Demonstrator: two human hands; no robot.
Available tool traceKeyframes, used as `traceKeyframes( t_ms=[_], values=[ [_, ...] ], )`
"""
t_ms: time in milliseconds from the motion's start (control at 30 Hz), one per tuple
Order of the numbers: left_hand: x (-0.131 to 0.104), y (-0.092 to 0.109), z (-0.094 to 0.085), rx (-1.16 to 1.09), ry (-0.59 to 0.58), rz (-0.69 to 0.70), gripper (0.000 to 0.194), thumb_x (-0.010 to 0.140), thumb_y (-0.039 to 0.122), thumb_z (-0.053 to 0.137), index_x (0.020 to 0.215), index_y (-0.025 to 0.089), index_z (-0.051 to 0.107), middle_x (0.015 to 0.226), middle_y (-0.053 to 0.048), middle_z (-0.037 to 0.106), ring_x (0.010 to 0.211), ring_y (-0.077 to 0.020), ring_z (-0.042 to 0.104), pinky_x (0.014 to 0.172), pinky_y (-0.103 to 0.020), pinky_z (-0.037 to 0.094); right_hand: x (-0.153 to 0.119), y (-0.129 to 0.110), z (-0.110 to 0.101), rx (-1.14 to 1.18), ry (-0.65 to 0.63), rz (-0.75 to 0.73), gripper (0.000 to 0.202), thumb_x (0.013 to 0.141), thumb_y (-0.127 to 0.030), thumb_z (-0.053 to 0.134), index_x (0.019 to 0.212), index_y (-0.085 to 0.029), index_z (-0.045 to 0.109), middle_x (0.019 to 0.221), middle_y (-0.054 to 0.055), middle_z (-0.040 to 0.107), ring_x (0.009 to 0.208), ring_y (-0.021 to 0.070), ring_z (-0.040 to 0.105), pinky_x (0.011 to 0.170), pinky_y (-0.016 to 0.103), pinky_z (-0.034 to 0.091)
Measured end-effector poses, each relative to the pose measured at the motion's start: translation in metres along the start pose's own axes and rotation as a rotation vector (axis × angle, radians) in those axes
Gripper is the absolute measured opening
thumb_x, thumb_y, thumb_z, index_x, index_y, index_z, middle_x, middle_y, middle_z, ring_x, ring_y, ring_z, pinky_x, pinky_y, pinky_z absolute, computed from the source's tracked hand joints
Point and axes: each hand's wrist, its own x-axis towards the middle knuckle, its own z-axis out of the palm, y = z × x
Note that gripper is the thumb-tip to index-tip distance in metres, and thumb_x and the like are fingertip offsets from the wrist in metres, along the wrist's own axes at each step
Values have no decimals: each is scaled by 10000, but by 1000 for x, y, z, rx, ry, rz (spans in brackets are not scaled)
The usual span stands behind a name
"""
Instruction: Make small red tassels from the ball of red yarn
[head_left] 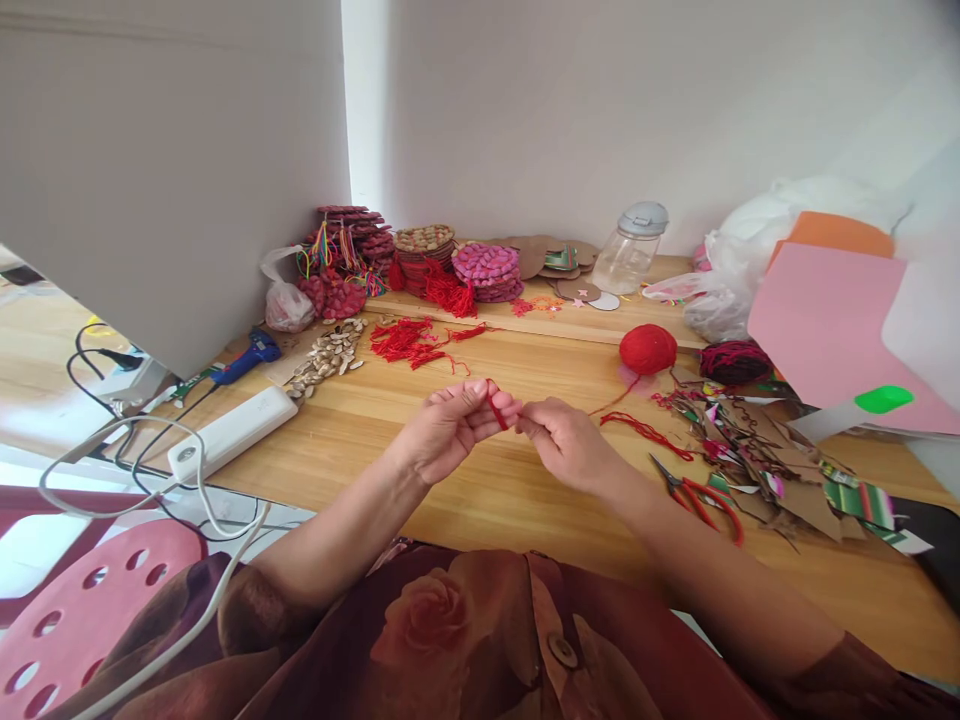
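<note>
Red yarn [497, 408] lies across the fingers of my left hand [457, 425], which is turned palm up with the thumb bent over the strand. My right hand [566, 442] pinches the yarn's lower end beside the left fingertips. A red yarn ball [648, 350] sits behind and to the right, with a strand trailing onto the table. Loose red strands [649, 434] lie to the right of my hands. Beyond my hands are red tassels [409, 342] in a loose pile.
Orange-handled scissors [697, 500] and cardboard scraps [787, 470] lie at the right. At the left are a white power strip [234, 432], a blue glue gun [251, 357] and shells [330, 357]. Braided coasters [487, 270] and a clear jar [631, 250] stand at the back.
</note>
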Motion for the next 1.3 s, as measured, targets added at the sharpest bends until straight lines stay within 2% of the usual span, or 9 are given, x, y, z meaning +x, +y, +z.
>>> traceKeyframes(
  t_ms=[167, 300, 467, 567, 700, 833, 1167, 1233, 1300],
  values=[
    [13, 7, 9, -77, 66, 94, 129, 847, 258, 663, 806, 135, 657, 843, -46, 727, 927, -196, 706, 989, -390, 488, -7, -2, 5, -170, -21, -28, 238, 976, -231, 424, 790, -185, 565, 743, 33, 631, 764, 179, 518, 742, 306, 329],
    [26, -2, 10, 6, 109, 215, 154, 805, 287, 708, 822, 140, 666, 855, -54, 737, 924, -194, 704, 962, -383, 495, -6, -6, 1, -269, -4, -37, 234, 973, -241, 437, 781, -184, 559, 733, 20, 623, 773, 172, 516, 765, 326, 291],
    [48, -22, 2, 427, 205, 491, 181, 756, 328, 737, 791, 155, 698, 840, -61, 745, 862, -192, 694, 887, -353, 507, -1, -4, -7, -333, -1, -36, 210, 959, -248, 466, 798, -188, 586, 748, 15, 628, 802, 173, 522, 784, 346, 252],
    [57, -29, -6, 750, 195, 556, 166, 762, 324, 716, 782, 160, 725, 850, -66, 748, 841, -194, 680, 836, -315, 502, 3, 0, -16, -346, 5, -24, 214, 964, -261, 461, 805, -193, 587, 753, 10, 625, 813, 174, 520, 771, 344, 240],
    [59, -28, -13, 964, 58, 412, 175, 794, 330, 670, 777, 172, 742, 812, -54, 748, 790, -191, 669, 768, -290, 493, 8, 7, -31, -311, 31, 0, 249, 979, -257, 430, 804, -195, 595, 759, 6, 634, 808, 172, 524, 762, 342, 232],
    [55, -22, -10, 950, -50, 220, 201, 798, 343, 666, 790, 161, 750, 825, -69, 753, 792, -191, 667, 784, -293, 487, 13, 16, -38, -252, 52, 22, 237, 970, -251, 449, 799, -198, 604, 780, 10, 646, 831, 179, 542, 755, 337, 241],
    [54, -15, 0, 490, -208, -128, 292, 694, 324, 805, 868, 116, 694, 827, -99, 747, 824, -189, 695, 805, -318, 491, 12, 45, -29, -14, 36, 186, 311, 983, -318, 416, 785, -193, 620, 742, 20, 650, 769, 170, 563, 736, 293, 371],
    [56, -14, 1, 434, -201, -170, 280, 688, 305, 813, 850, 111, 691, 797, -92, 744, 803, -190, 701, 796, -323, 502, 8, 47, -30, -54, 64, 191, 299, 985, -312, 408, 834, -199, 640, 825, 38, 681, 841, 188, 585, 792, 319, 390],
    [58, -12, 3, 380, -178, -200, 264, 688, 288, 816, 830, 107, 685, 782, -90, 743, 792, -192, 707, 798, -330, 512, -3, 45, -37, -138, 157, 186, 243, 975, -293, 421, 995, -203, 646, 1030, 78, 685, 996, 222, 581, 887, 364, 389]
  ],
)
